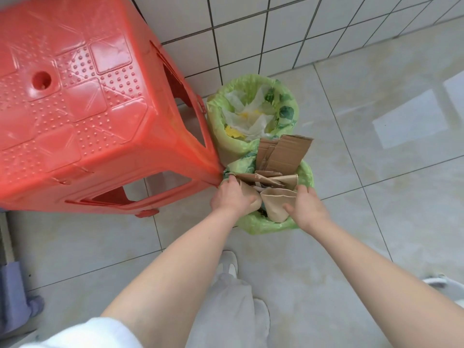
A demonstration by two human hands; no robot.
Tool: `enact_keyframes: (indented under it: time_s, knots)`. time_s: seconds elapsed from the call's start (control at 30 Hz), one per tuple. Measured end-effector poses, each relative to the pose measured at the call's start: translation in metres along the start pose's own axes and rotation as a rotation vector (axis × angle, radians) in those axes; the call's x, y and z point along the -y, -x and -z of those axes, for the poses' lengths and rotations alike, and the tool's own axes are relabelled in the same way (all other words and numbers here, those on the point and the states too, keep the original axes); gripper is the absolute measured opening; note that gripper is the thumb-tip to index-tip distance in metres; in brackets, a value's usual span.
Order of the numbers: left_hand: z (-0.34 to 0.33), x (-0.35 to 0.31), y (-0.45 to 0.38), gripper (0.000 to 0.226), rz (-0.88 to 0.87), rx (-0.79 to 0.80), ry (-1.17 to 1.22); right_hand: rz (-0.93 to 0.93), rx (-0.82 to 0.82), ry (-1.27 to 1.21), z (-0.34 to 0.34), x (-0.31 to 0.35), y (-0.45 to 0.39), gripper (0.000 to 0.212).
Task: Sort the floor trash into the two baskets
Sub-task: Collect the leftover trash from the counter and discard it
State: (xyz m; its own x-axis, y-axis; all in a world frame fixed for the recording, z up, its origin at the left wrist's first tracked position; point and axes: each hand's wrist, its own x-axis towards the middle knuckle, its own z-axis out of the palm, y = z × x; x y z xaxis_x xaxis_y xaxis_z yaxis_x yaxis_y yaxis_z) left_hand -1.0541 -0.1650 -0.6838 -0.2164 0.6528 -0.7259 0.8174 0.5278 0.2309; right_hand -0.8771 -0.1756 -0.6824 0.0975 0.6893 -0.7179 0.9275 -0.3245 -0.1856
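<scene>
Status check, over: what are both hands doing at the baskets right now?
Left hand and right hand both pressing brown paper cups into near basket. Cardboard sticks up out of it. Far basket holds plastic wrappers. Red stool crowds left.

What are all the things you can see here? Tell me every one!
stool: one, red plastic, on the left beside the baskets
far basket: one, green liner, by the wall, holding white and yellow scraps
near basket: one, green liner, holding brown trash
cardboard: several brown pieces, sticking up from the near basket
paper cup: one, brown, squashed, in the near basket
left hand: one, holding brown paper
right hand: one, fingers on the paper cup
</scene>
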Motion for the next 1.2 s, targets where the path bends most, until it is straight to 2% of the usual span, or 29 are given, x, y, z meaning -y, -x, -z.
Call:
enact_keyframes:
  time_s: [0.1,0.23,0.37,0.67,0.97,1.2]
  knots:
    - [0.012,0.004,0.008,0.080,0.003,-0.009,0.004,-0.002,-0.026,-0.017,0.008,0.002,0.011,0.054]
    - [0.030,0.008,0.028,0.054,0.004,-0.052,0.021,0.027,-0.033,-0.030,0.025,0.011,0.033,0.051]
    - [0.058,0.007,0.060,0.033,-0.007,-0.113,0.138,0.090,-0.037,-0.062,0.045,0.025,0.065,0.049]
    - [0.137,0.026,0.192,0.020,0.027,-0.194,0.433,0.288,-0.068,-0.125,0.105,0.082,0.195,0.041]
    - [0.245,0.085,0.379,0.010,0.089,-0.471,0.762,0.614,-0.095,-0.112,0.171,0.183,0.375,0.032]
    - [0.314,0.172,0.508,0.007,0.151,-0.745,0.971,0.902,-0.023,-0.087,0.175,0.290,0.509,0.027]
